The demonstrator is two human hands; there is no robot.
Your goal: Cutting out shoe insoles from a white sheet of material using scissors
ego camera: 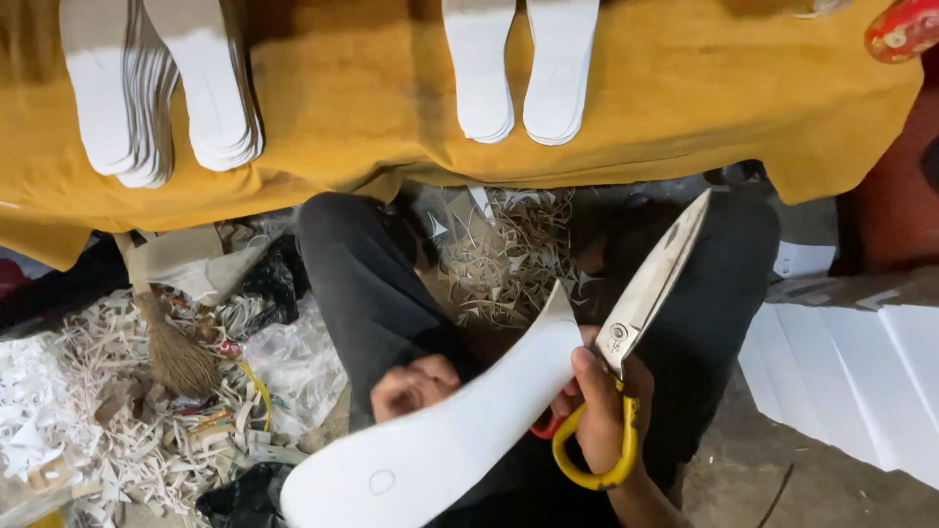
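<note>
Both your hands are busy at lower centre. Your left hand (416,384) grips the white insole (450,430). Your right hand (602,411) is clamped on the yellow-handled scissors (636,313).

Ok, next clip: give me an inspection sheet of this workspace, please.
Surface: mustard cloth over a bench, four stacks of white insoles on it.
Job's things: white insole blank; large scissors, yellow handles, blades closed.
Clutter: paper trimmings, hand broom, plastic bags on floor.
Grips: left hand under blank; right hand shut on scissors.
Cables: nothing seen.
Surroundings: white sheets at right, red object.
</note>
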